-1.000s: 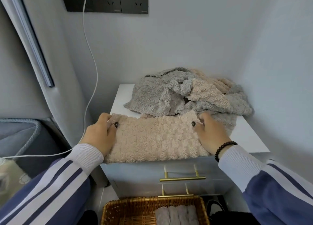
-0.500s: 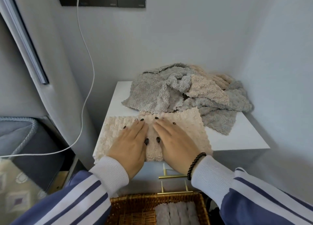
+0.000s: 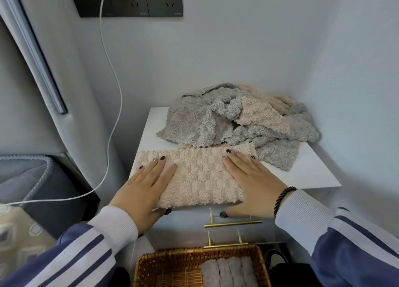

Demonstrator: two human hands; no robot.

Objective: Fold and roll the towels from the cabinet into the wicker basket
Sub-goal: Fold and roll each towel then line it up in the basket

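While both hands lie flat | left grip (image 3: 144, 187), right grip (image 3: 253, 182) press beige towel (image 3: 198, 174) ends

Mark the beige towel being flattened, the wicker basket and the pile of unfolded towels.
beige towel (image 3: 198, 176), head view, bare middle between the hands.
wicker basket (image 3: 194, 251), head view, far rim.
pile of unfolded towels (image 3: 194, 124), head view, grey towel on the left of the heap.
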